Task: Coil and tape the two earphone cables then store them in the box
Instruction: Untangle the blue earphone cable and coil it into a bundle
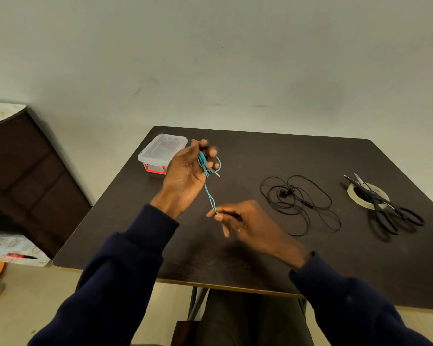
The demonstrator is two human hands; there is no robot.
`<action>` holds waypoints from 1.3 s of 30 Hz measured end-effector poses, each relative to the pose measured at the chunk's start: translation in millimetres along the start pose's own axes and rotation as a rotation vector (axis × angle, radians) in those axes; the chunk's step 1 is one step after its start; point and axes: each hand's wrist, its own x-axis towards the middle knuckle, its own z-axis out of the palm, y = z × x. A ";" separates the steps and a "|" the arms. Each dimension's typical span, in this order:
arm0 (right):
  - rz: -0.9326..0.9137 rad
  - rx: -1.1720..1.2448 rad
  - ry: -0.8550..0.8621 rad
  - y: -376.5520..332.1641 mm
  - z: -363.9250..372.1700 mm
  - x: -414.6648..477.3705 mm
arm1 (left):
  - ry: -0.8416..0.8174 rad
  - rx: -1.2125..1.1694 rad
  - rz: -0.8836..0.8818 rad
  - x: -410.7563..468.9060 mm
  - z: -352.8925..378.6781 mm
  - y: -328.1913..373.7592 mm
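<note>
I see left hand [185, 177] raised, blue earphone cable [208, 193] looped round its fingers. Right hand [246, 222] pinches cable's lower run. Black earphone cable [299, 204] lies loose on table [260, 151]; lidded box [161, 151] at far-left corner.

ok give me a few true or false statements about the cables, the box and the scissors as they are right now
1. The left hand holds the blue earphone cable wound round its fingers. True.
2. The right hand is empty. False: it pinches the hanging end of the blue earphone cable.
3. The black earphone cable is already coiled and taped. False: it lies in loose, untaped loops on the table.
4. The scissors lie across the tape roll. True.
5. The plastic box stands open. False: its clear lid is on.
</note>
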 end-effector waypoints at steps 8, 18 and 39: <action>-0.222 -0.542 0.174 -21.5 -53.3 7.7 | -0.033 0.492 -0.200 -3.1 2.4 -27.2; -0.160 -0.199 0.365 -4.3 -81.7 28.7 | -0.276 0.273 -0.368 -29.0 16.4 -36.1; 0.262 1.071 0.240 -2.3 -29.7 3.3 | -0.271 -0.022 -0.329 -26.5 30.1 -21.3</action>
